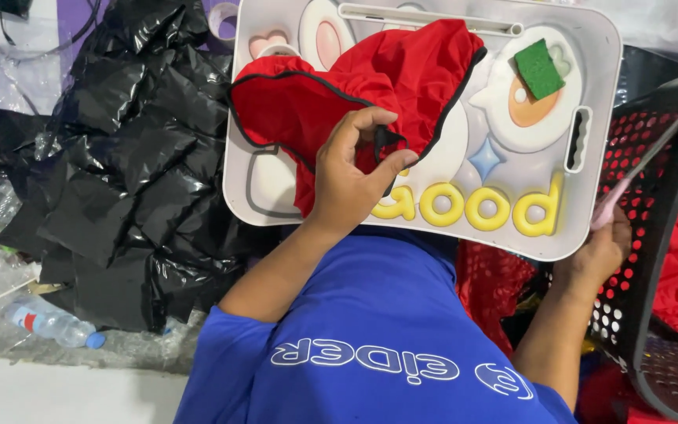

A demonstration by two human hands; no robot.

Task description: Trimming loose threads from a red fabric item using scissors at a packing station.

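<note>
While left hand [351, 177] fingers pinch red garment [339, 94] on tray [590, 228], right hand [602, 251] grips pink sheet [629, 184].

Seen from above, the person wears a bright blue short-sleeved T-shirt [378, 314] with white outlined lettering and a small white logo printed across the chest. Both forearms are bare below the sleeves, and the hands carry no gloves, rings or watch.

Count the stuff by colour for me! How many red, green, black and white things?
Red: 1, cloth
Green: 1, sponge
Black: 2, bag and basket
White: 1, tray
Total: 5
</note>
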